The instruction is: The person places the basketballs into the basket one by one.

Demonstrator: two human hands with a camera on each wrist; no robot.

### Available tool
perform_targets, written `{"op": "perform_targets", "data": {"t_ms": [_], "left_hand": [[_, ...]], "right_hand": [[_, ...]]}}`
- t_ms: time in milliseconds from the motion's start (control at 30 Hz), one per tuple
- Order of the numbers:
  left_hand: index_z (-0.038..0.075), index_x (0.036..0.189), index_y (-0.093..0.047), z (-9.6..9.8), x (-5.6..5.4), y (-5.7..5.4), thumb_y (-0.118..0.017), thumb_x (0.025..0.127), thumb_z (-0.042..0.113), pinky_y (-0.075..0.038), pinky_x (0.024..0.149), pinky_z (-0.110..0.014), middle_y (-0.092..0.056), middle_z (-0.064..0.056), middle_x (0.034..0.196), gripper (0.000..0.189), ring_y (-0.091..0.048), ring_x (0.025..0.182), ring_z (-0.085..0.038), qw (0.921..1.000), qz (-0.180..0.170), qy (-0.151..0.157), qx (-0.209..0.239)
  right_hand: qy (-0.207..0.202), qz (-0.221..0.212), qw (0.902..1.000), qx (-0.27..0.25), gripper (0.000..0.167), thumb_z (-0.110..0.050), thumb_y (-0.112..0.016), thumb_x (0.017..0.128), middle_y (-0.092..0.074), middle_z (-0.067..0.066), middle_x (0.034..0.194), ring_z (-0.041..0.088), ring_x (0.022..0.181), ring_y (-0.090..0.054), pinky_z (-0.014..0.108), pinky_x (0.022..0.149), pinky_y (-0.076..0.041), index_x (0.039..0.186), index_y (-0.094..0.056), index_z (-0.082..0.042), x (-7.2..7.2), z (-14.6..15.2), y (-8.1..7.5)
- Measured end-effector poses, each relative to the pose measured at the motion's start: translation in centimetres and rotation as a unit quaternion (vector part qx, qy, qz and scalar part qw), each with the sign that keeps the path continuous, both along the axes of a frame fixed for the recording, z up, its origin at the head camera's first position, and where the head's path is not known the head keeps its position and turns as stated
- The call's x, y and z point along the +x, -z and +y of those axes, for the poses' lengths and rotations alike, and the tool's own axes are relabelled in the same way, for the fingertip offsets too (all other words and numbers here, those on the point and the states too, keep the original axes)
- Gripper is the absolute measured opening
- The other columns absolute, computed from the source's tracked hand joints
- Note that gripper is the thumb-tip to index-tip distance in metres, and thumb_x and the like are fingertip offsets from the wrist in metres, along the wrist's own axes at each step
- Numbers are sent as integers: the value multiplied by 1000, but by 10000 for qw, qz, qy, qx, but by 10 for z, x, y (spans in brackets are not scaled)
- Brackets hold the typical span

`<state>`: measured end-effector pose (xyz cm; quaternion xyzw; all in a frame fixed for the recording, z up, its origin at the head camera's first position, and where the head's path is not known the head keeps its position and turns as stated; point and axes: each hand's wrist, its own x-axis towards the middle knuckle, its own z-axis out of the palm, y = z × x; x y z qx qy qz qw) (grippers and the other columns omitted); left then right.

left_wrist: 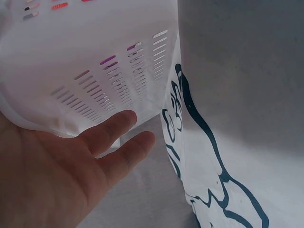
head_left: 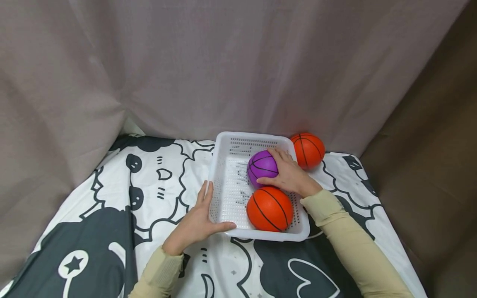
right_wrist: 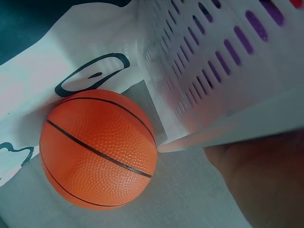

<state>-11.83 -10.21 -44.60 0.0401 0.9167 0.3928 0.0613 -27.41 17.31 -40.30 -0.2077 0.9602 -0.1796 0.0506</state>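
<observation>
A white plastic basket (head_left: pixel 230 194) with slotted walls holds two small toy basketballs. My right hand (head_left: pixel 291 176) reaches over its right rim and grips the purple basketball (head_left: pixel 261 167), thumb and fingers spread round its right side. Just nearer to me in the basket is an orange basketball (head_left: pixel 270 210). My left hand (head_left: pixel 194 225) is at the near left corner, its thumb across the rim and its fairly straight fingers along the outer wall. In the left wrist view, those fingers (left_wrist: pixel 118 128) extend beneath the slotted wall.
Another orange basketball (head_left: pixel 307 150) lies outside, against the basket's far right corner; the right wrist view shows it up close. A black-and-white patterned cloth (head_left: pixel 160 207) covers the surface. Grey-brown curtain fabric (head_left: pixel 201 74) hangs behind, with darker fabric (head_left: pixel 428 174) on the right.
</observation>
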Motion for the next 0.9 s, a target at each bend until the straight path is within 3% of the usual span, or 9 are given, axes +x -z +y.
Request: {"op": "perform_targets", "data": {"t_ms": [233, 400, 500, 667, 800, 900], "left_hand": [[26, 156, 5, 0, -1, 0, -73, 61, 77, -53, 73, -36, 15, 13, 160, 133, -61, 99, -32, 10000, 51, 28, 0], [25, 156, 6, 0, 0, 0, -73, 61, 77, -53, 74, -37, 16, 12, 160, 133, -60, 102, -34, 10000, 59, 40, -3], [25, 156, 5, 0, 0, 1, -74, 63, 74, -53, 76, -38, 16, 12, 160, 132, -59, 105, -36, 10000, 78, 38, 2], [27, 156, 5, 0, 0, 2, -73, 61, 77, -53, 75, -37, 16, 14, 160, 133, -60, 105, -35, 10000, 43, 29, -12], [27, 156, 6, 0, 0, 1, -71, 60, 79, -53, 75, -36, 15, 12, 160, 134, -61, 100, -32, 10000, 59, 73, -10], [26, 156, 6, 0, 0, 1, -71, 60, 79, -53, 74, -36, 15, 12, 160, 133, -61, 98, -32, 9999, 60, 90, -6]], "right_hand": [[0, -43, 10000, 41, 113, -78, -63, 71, -19, 17, 157, 43, 136, -29, 65, 101, -34, 156, -17, -18, -1, 4, -4], [195, 300, 9982, -481, 99, -68, -64, 79, -28, 18, 153, 40, 134, -32, 64, 102, -33, 152, -29, -11, -5, 19, -15], [507, 598, 9927, -916, 87, -56, -66, 85, -33, 20, 148, 39, 133, -32, 63, 104, -31, 149, -33, -7, -11, 34, -23], [1314, 1000, 9738, -1564, 79, -50, -62, 90, -31, 22, 146, 40, 131, -29, 61, 106, -29, 148, -33, -6, -22, 63, -30], [1897, 911, 9603, -1833, 91, -59, -60, 88, -23, 24, 150, 42, 134, -24, 62, 106, -26, 153, -22, -7, -30, 83, -28], [2143, 647, 9578, -1801, 105, -66, -60, 83, -15, 25, 153, 44, 136, -19, 66, 105, -25, 155, -11, -8, -38, 94, -20]]}}
